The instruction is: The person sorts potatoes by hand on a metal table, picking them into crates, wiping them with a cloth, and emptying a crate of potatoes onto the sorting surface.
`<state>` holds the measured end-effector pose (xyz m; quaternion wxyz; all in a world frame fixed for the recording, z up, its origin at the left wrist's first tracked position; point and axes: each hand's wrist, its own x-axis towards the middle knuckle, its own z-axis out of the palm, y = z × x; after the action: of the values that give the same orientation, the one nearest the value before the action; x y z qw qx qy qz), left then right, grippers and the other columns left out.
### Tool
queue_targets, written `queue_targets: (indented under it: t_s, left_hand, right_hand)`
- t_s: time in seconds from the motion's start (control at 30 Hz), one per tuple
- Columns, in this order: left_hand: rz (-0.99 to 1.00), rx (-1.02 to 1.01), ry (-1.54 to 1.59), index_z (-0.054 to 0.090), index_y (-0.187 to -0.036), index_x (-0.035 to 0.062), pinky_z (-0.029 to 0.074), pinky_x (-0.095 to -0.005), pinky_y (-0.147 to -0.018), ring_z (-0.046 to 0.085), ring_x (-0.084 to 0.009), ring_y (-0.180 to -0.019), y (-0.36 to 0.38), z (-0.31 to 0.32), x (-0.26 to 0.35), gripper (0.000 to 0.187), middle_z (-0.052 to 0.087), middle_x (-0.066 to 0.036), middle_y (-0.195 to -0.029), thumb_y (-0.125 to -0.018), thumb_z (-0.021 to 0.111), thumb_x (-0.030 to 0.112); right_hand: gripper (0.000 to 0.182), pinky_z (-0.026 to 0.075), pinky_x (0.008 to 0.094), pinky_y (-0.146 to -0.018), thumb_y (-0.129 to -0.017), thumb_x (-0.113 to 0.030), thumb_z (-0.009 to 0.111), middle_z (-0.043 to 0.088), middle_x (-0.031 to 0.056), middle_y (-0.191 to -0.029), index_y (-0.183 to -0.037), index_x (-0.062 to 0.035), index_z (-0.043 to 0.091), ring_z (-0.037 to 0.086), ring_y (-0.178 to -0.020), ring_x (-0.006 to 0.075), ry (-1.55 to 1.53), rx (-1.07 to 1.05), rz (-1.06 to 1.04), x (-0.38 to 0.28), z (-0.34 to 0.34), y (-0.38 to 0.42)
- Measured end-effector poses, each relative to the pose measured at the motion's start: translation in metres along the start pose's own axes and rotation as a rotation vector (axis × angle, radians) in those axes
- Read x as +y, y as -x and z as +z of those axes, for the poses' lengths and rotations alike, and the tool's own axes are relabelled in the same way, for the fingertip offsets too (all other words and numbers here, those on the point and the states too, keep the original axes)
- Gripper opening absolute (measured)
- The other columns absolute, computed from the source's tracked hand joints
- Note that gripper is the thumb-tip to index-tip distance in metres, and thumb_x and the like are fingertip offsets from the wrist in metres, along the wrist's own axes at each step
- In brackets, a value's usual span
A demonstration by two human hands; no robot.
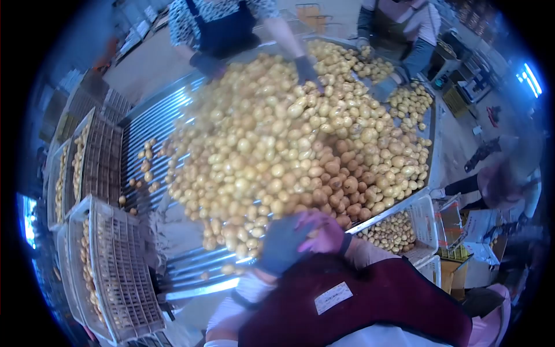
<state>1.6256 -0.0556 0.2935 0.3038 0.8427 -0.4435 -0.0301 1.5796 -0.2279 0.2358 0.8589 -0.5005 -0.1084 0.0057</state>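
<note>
My left hand (282, 245), in a dark grey-blue glove, is at the near edge of a large heap of potatoes (254, 144). Pressed close beside it is my right hand (325, 232), in a pink-purple glove with its fingers curled. A small tan patch shows between the two hands, too blurred to name. The left fingers are smeared and partly hidden. Just beyond my right hand lie browner, darker potatoes (341, 179), while those around them are pale yellow.
The heap lies on a metal roller table (156, 115). Plastic crates with potatoes stand at left (124, 272) and a white crate (425, 222) at right. Across the table, two people work with gloved hands (306, 72) in the heap. Another person (500, 182) is at far right.
</note>
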Motion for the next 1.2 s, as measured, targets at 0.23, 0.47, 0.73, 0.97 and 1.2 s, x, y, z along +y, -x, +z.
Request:
queue_targets:
  t_s: [0.23, 0.47, 0.73, 0.97, 1.2]
  left_hand:
    - [0.29, -0.023, -0.02, 0.055, -0.133, 0.0127, 0.041, -0.0525, -0.098, 0.049, -0.0402, -0.121, -0.038, 0.021, 0.022, 0.061, 0.05, -0.018, -0.133, -0.081, 0.073, 0.037]
    - [0.033, 0.066, -0.087, 0.037, -0.15, 0.0034, 0.027, -0.0528, -0.113, 0.033, -0.0418, -0.138, -0.022, 0.024, -0.052, 0.083, 0.033, -0.023, -0.152, -0.083, 0.074, 0.036]
    - [-0.093, 0.137, -0.123, 0.036, -0.15, 0.0023, 0.024, -0.0546, -0.115, 0.033, -0.0418, -0.14, -0.021, 0.033, -0.108, 0.079, 0.036, -0.023, -0.151, -0.085, 0.069, 0.035]
    - [-0.19, 0.143, -0.224, 0.037, -0.15, 0.0042, 0.004, -0.0634, -0.118, 0.026, -0.0423, -0.146, -0.027, 0.076, -0.12, 0.078, 0.035, -0.024, -0.153, -0.091, 0.058, 0.05]
    - [-0.175, 0.128, -0.25, 0.037, -0.151, 0.0075, 0.005, -0.0624, -0.119, 0.03, -0.0406, -0.146, -0.023, 0.074, -0.123, 0.077, 0.033, -0.022, -0.157, -0.091, 0.057, 0.051]
  right_hand:
    - [0.036, 0.045, 0.0452, -0.103, -0.093, -0.023, 0.064, 0.057, 0.0113, -0.129, -0.125, -0.0067, 0.059, 0.053, -0.124, 0.0245, -0.78, 0.325, 0.207, 0.013, -0.062, 0.061]
    - [0.036, 0.055, 0.0385, -0.083, -0.091, -0.027, 0.062, 0.057, 0.0117, -0.11, -0.113, 0.0001, 0.054, 0.061, -0.093, 0.0239, -0.658, 0.716, -0.333, -0.088, -0.094, 0.231]
    - [0.04, 0.051, 0.0397, -0.091, -0.098, -0.033, 0.055, 0.06, 0.0167, -0.121, -0.125, -0.0042, 0.054, 0.058, -0.105, 0.0274, -0.196, 1.969, -0.311, -0.011, -0.089, 0.528]
    - [0.055, 0.035, 0.0456, -0.11, -0.093, -0.021, 0.061, 0.05, 0.0213, -0.135, -0.139, 0.0022, 0.045, 0.048, -0.127, 0.0364, 1.362, 1.619, 0.114, 0.012, -0.142, 0.236]
    - [0.06, 0.026, 0.0588, -0.11, -0.081, -0.04, 0.07, 0.046, 0.0174, -0.141, -0.133, -0.0127, 0.057, 0.035, -0.133, 0.0435, 1.977, 0.75, 0.034, -0.031, -0.167, 0.021]
